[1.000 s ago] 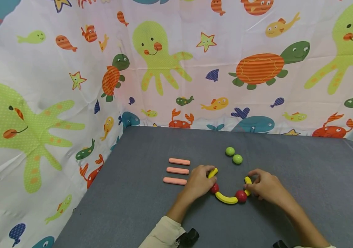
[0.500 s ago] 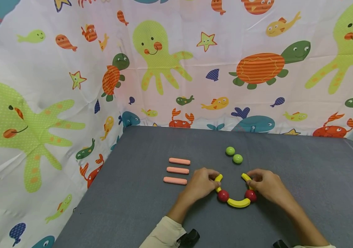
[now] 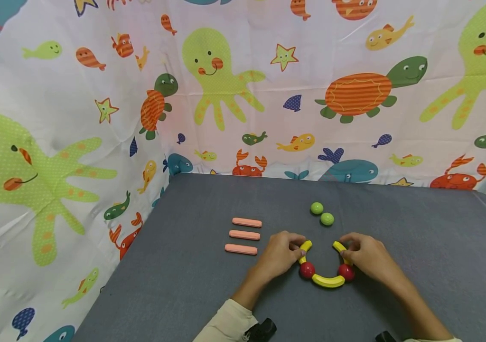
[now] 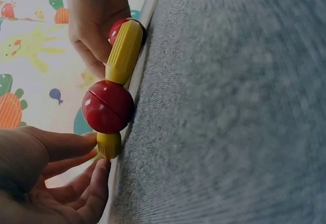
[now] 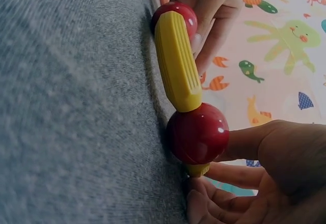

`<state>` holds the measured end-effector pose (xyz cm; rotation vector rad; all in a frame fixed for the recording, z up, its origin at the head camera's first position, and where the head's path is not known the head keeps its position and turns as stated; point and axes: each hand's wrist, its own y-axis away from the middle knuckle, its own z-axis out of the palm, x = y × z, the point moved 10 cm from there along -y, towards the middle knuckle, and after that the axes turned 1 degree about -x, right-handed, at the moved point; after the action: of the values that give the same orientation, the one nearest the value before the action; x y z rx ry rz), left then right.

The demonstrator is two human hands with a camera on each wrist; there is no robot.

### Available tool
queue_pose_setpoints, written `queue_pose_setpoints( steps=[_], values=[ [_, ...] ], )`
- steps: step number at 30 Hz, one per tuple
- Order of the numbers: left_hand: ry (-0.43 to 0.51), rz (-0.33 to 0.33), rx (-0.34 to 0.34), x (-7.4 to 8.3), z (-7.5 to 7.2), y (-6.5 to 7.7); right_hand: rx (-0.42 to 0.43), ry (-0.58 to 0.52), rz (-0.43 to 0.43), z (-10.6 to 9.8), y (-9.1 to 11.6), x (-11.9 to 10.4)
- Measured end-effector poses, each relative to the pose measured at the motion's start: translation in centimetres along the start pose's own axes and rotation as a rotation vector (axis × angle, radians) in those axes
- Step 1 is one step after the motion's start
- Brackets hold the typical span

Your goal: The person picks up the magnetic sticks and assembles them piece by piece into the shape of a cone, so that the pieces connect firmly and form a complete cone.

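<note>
The left hand [image 3: 280, 251] is pinching the first yellow piece [image 3: 307, 245] between thumb and fingers; that piece is lying at its fingertips, on the side facing the other hand, with its far end poking out past them. The right hand [image 3: 367, 254] is likewise pinching the second yellow piece [image 3: 339, 246], which is lying at its fingertips on the inner side. Just nearer the person, the left red ball [image 3: 307, 270] is touching the first piece and the right red ball [image 3: 346, 272] is touching the second. Between the balls, the curved middle yellow piece [image 3: 328, 281] is bridging the gap, touching both, so the five parts are forming a U opening away from the person. Farther out, two green balls [image 3: 327, 219] are lying beyond that opening, and three pink sticks [image 3: 245, 235] are lying in a row near the left hand's outer side. The gray table [image 3: 174, 285] is carrying these, and a sea-animal sheet [image 3: 226, 156] is hanging behind.
</note>
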<state>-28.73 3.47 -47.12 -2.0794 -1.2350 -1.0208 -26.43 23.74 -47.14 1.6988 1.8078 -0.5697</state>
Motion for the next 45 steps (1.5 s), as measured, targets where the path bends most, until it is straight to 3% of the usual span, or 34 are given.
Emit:
queue_pose_setpoints(
  steps=[5, 20, 29, 39, 45],
  values=[
    [-0.017, 0.022, 0.019, 0.2, -0.1, 0.1, -0.018, 0.001, 0.023, 0.1, 0.0, 0.1],
    [-0.020, -0.029, -0.001, -0.3, 0.1, 0.0, -0.022, -0.030, 0.017, 0.1, 0.0, 0.4],
    [0.005, -0.023, 0.012, -0.5, 0.0, -0.1, -0.022, -0.035, 0.028, 0.0, 0.0, 0.5],
    [0.030, 0.024, 0.046, 0.3, -0.7, -0.2, -0.043, -0.050, 0.063, 0.1, -0.1, 1.0],
    [-0.007, 0.105, 0.083, 1.4, -1.6, -1.7, -0.048, -0.057, 0.073, 0.2, -0.2, 1.0]
  ],
)
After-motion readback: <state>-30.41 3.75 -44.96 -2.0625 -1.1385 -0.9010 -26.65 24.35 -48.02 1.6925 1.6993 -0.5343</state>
